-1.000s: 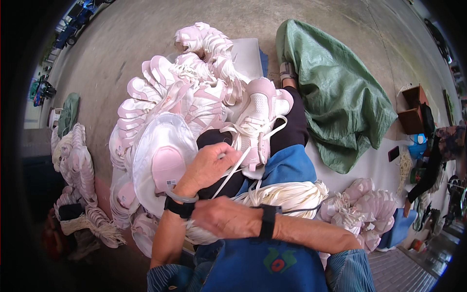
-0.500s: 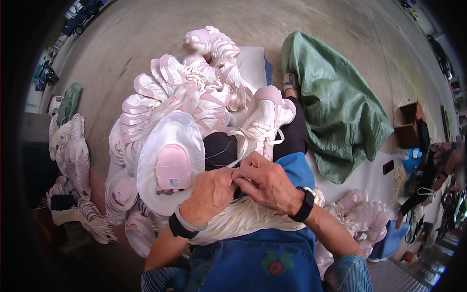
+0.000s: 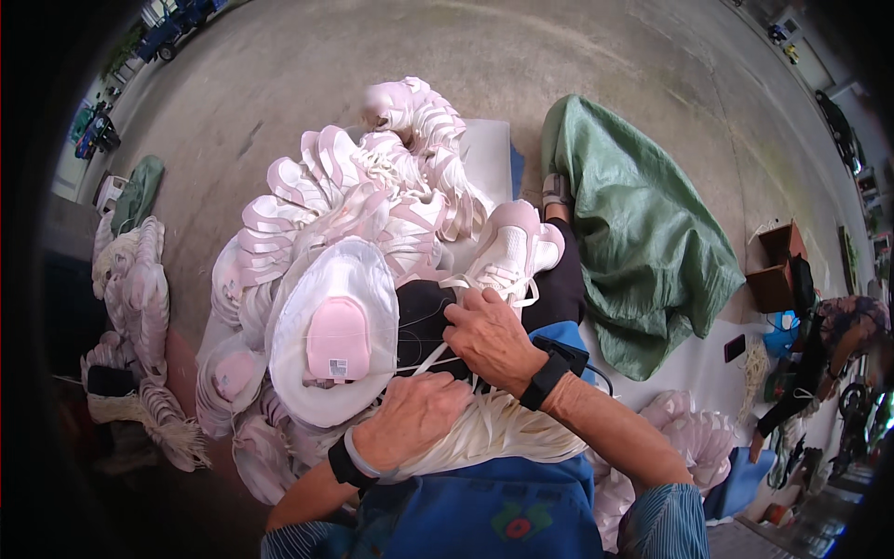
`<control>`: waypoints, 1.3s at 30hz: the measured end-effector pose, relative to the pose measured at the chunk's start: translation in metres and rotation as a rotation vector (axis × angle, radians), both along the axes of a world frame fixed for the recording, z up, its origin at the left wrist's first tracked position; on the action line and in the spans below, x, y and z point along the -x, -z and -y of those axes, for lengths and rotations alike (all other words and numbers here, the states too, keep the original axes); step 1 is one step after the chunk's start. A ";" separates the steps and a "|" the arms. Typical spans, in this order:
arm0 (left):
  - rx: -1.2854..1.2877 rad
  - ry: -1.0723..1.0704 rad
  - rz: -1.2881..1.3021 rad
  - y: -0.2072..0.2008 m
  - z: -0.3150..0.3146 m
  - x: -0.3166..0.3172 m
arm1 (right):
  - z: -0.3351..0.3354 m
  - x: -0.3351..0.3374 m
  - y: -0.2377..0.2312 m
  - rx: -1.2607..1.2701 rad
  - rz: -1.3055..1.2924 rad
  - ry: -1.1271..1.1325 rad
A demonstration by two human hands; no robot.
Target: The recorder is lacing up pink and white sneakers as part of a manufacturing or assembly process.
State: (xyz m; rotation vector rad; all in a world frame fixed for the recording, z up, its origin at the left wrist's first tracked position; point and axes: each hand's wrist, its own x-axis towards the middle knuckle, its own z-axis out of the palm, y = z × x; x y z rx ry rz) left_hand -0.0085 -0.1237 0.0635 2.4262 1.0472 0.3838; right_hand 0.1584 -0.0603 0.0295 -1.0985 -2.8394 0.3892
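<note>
A white-and-pink shoe upper (image 3: 510,247) lies toe outward on my dark-trousered leg, its white laces loose at the near end. My right hand (image 3: 494,340) is at the near end of this upper, fingers bent and closed around a shoelace. Lower and to the left, my left hand (image 3: 414,419) is curled above a thick bundle of cream laces (image 3: 503,429) on my lap. A white shoelace (image 3: 433,356) slants between the two hands and meets the left one; the left fingertips are hidden. Beside it stands another upper (image 3: 335,391), its pink sole pad facing up.
Rows of pink-and-white uppers (image 3: 307,191) spread ahead and left. A green sheet (image 3: 633,233) is draped at the right. More uppers (image 3: 675,429) and a phone (image 3: 735,349) lie to the right, near another person (image 3: 829,345). Hanging bundles (image 3: 140,289) are far left.
My hands were together at the lace; now they are apart, the right reaching forward to the shoe upper and the left drawn down over the lace bundle. The view has tilted slightly.
</note>
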 end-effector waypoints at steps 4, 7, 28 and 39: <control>0.128 -0.139 0.143 0.006 -0.003 0.004 | 0.003 -0.005 -0.005 0.065 -0.521 0.098; 0.285 -0.268 0.359 0.009 -0.001 0.016 | 0.020 -0.014 -0.043 0.810 -0.875 0.408; 0.774 -0.443 1.894 -0.014 0.007 0.119 | 0.088 -0.229 -0.092 0.465 -1.810 1.007; 0.473 -0.321 2.187 -0.035 0.005 0.201 | 0.134 -0.311 -0.060 0.382 -2.168 0.810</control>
